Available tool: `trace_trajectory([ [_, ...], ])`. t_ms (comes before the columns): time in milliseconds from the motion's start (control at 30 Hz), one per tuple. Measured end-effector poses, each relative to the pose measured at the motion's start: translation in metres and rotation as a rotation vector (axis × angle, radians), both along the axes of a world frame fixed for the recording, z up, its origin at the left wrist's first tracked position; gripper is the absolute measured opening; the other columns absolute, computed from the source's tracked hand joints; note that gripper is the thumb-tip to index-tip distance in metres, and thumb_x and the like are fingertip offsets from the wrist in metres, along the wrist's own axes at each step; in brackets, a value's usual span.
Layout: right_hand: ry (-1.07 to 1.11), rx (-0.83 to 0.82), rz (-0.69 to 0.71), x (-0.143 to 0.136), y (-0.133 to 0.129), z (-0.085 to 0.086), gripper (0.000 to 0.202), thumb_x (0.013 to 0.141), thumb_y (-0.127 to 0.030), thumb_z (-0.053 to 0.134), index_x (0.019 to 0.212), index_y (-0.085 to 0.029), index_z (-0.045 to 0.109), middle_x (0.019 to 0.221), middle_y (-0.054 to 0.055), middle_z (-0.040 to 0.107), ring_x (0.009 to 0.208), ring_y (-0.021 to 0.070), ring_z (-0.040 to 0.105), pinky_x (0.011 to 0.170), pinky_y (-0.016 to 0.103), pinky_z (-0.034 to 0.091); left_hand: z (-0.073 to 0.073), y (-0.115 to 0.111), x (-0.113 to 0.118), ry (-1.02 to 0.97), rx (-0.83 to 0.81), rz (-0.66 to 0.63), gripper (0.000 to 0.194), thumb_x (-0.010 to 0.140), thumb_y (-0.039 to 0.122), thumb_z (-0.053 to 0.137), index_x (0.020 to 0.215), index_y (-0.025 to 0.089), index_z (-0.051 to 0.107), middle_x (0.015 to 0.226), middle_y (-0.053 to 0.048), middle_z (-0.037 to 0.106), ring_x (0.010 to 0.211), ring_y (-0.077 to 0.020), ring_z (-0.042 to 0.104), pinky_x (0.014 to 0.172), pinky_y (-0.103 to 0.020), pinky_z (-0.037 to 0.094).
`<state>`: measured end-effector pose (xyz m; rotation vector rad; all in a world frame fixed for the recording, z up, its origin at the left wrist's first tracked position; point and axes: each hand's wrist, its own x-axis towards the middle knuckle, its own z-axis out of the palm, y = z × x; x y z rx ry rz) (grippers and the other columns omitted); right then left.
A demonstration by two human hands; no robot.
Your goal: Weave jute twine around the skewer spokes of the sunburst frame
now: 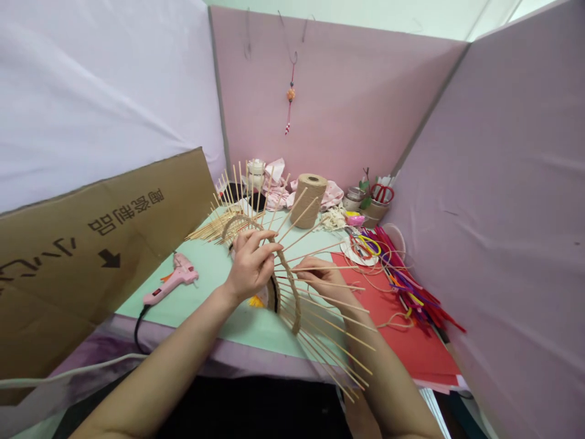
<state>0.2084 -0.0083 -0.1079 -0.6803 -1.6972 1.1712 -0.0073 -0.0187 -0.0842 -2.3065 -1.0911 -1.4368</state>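
A curved piece of thin wooden sticks fanning outward, with a braided twine band (292, 305) woven across them, is held above the green mat. My left hand (252, 259) grips the band near its middle, fingers bent over the sticks. My right hand (320, 274) is at the right side of the band, its thumb and forefinger pinched at a stick; a thin cord hangs near these fingers. Below my left hand, a dark-edged inner part with a yellow tassel (256, 301) shows partly. The far end of the band curves away behind my left hand.
A pink glue gun (171, 281) lies at left beside a cardboard sheet (105, 244). Loose sticks (212, 227) and a twine spool (308, 204) stand behind. Red sheets (402, 341), scissors (365, 245) and colourful pipe cleaners (411, 286) lie at right.
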Motion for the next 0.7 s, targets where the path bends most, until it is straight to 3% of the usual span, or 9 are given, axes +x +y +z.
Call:
trace_trajectory([
  [167, -0.033, 0.108, -0.003, 0.0, 0.001, -0.004, 0.017, 0.084, -0.039, 0.071, 0.085, -0.024, 0.077, 0.078, 0.003, 0.067, 0.074, 0.0161, 0.061, 0.069, 0.029, 0.047, 0.0, -0.003, -0.004, 0.041, 0.029, -0.008, 0.034, 0.084, 0.007, 0.048, 0.108, 0.022, 0.067, 0.13, -0.01, 0.057, 0.113, -0.0265, 0.047, 0.096, -0.047, 0.038],
  [300, -0.023, 0.124, 0.014, -0.005, -0.002, -0.002, 0.014, 0.085, -0.037, 0.071, 0.084, -0.023, 0.075, 0.08, 0.003, 0.067, 0.076, 0.0155, 0.061, 0.072, 0.029, 0.047, 0.001, -0.003, -0.003, 0.102, 0.016, -0.057, 0.034, 0.084, 0.007, 0.048, 0.106, 0.025, 0.065, 0.121, -0.007, 0.063, 0.112, -0.0255, 0.047, 0.095, -0.045, 0.037],
  [500, 0.079, -0.112, 0.059, -0.022, -0.01, -0.006, 0.024, 0.08, -0.043, 0.074, 0.085, -0.022, 0.064, 0.08, 0.0, 0.062, 0.073, 0.0142, 0.056, 0.069, 0.027, 0.046, -0.01, -0.004, 0.009, 0.054, -0.053, -0.081, 0.014, 0.088, 0.021, 0.051, 0.098, 0.022, 0.062, 0.122, -0.009, 0.061, 0.112, -0.0255, 0.048, 0.097, -0.045, 0.037],
  [700, 0.181, -0.211, 0.101, -0.035, -0.014, 0.0, 0.026, 0.081, -0.039, 0.072, 0.084, -0.023, 0.053, 0.075, -0.004, 0.051, 0.065, 0.0109, 0.046, 0.061, 0.022, 0.038, -0.016, -0.003, 0.029, -0.073, 0.022, -0.06, 0.019, 0.091, 0.023, 0.044, 0.103, 0.021, 0.059, 0.12, -0.011, 0.057, 0.11, -0.0252, 0.048, 0.097, -0.046, 0.039],
])
